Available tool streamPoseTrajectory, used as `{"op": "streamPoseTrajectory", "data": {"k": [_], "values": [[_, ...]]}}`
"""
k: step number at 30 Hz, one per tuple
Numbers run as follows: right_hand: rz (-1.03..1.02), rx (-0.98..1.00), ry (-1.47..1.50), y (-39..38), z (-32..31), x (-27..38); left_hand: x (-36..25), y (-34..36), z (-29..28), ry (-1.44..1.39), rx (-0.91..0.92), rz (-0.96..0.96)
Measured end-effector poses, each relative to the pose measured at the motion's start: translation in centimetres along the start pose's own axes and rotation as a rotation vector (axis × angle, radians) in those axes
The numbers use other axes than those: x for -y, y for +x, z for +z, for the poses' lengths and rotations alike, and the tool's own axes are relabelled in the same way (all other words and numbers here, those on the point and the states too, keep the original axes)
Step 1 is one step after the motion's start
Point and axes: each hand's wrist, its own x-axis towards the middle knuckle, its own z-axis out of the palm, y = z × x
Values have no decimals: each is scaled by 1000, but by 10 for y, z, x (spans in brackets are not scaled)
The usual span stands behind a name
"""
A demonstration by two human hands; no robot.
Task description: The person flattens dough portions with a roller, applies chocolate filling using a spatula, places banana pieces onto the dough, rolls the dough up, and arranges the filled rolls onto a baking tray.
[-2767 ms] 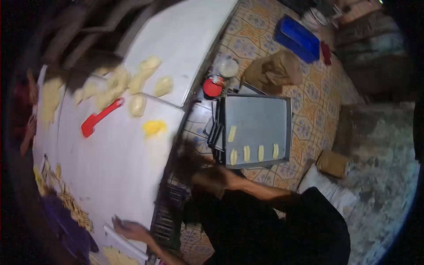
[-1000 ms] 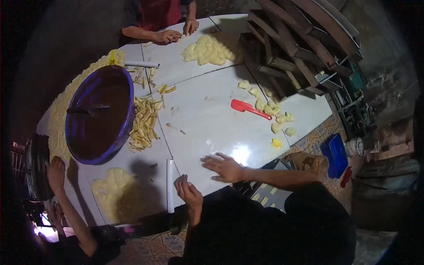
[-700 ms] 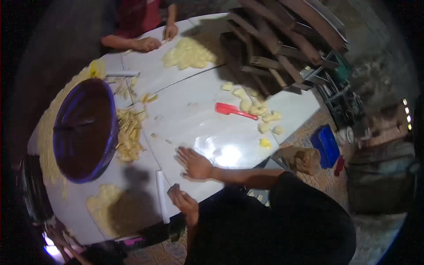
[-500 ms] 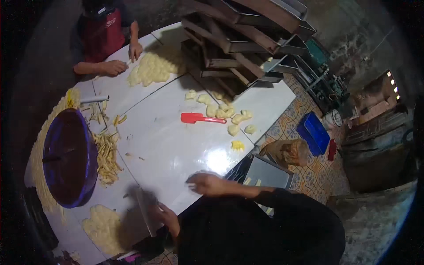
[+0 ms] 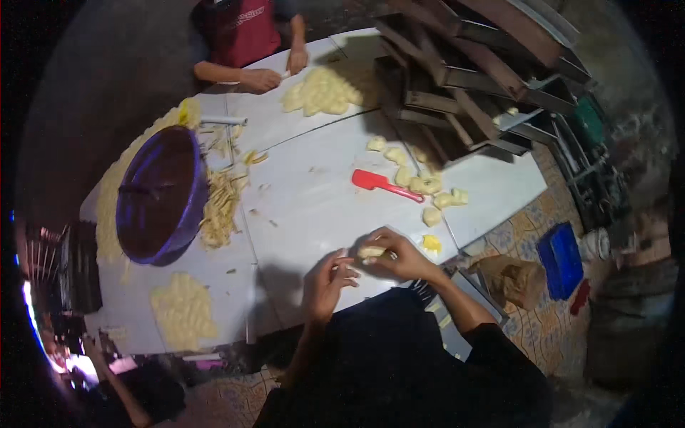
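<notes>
My right hand [image 5: 391,258] holds a small pale dough piece [image 5: 372,252] between its fingers, above the white tiled table [image 5: 300,178]. Beside it on the left, my left hand [image 5: 330,285] is raised with fingers curved and apart. Just beyond them lie a yellow lump [image 5: 431,242], several pale dough pieces [image 5: 427,184] and a red spatula [image 5: 371,180]. To the left, a flattened spread of dough [image 5: 182,307] lies near a white tube [image 5: 251,310], below a pile of pale strips [image 5: 221,210].
A large purple basin [image 5: 189,217] stands left. A co-worker's hands [image 5: 264,80] work opposite; another's arm [image 5: 118,381] is lower left. Metal trays [image 5: 478,85] are stacked at the back right. A baking tray [image 5: 464,342], paper sack [image 5: 514,278] and blue crate [image 5: 560,260] are below on the right.
My hands have come off the tabletop and drawn together. My right hand now grips a dough piece, and my left hand has moved right, away from the white tube.
</notes>
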Motion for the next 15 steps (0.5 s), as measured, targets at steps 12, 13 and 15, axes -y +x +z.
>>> {"op": "streamPoseTrajectory", "data": {"k": [12, 13, 15], "values": [[-152, -52, -268, 67, 80, -17, 36, 15, -48, 1074, -677, 241], [-310, -124, -350, 60, 82, -11, 39, 8, -56, 945, -677, 262], [-199, 201, -328, 56, 74, 4, 24, 1, -53, 755, -582, 313]]}}
